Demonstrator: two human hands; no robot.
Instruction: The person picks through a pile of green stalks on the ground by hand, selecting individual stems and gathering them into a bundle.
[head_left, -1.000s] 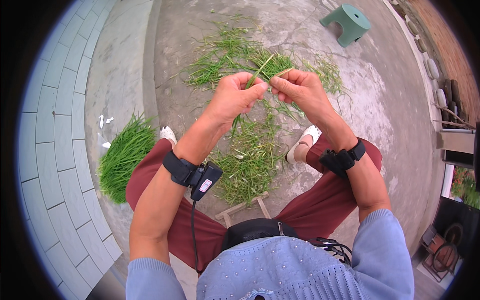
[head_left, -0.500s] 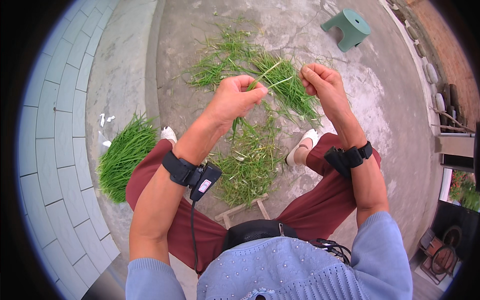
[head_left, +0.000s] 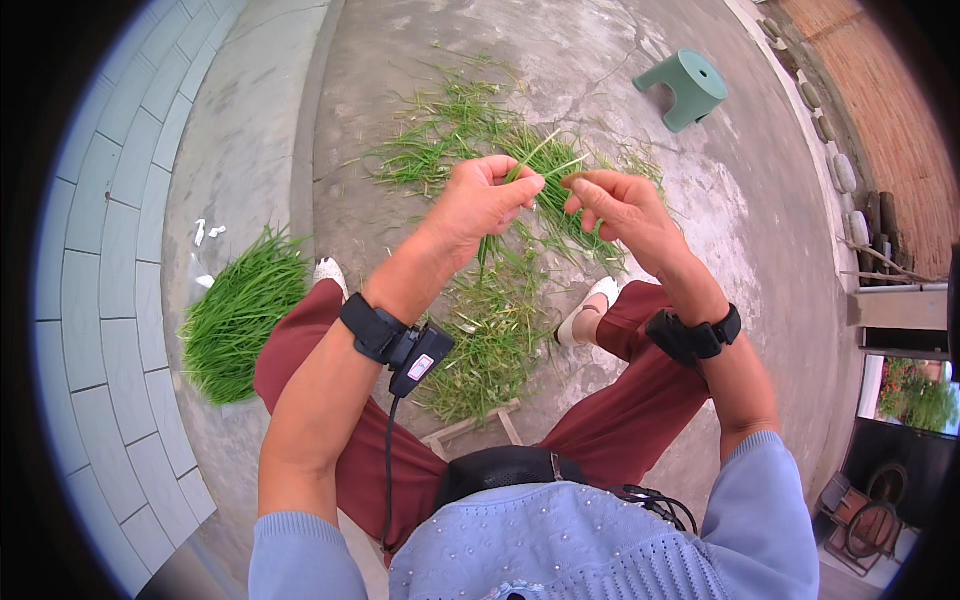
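My left hand is closed on a few chives, pinched between thumb and fingers. Their pale stem ends point up and to the right, while green leaves hang below the fist. Just right of those stems, my right hand hovers with loosely bent fingers apart and nothing visible in them. Beneath both hands, a loose heap of chives and trimmings lies on the concrete between my feet. Farther off is a spread of longer chives, partly hidden behind my hands. A neat bundle of chives rests by my left knee.
A green plastic stool stands at the far right. Below my waist shows part of a low wooden frame. White scraps lie near the neat bundle, beside a tiled strip. Stones line the right edge.
My right hand has moved left, closer to the stem ends in my left hand, and its fingers have loosened from a pinch. The left hand keeps hold of the chives.
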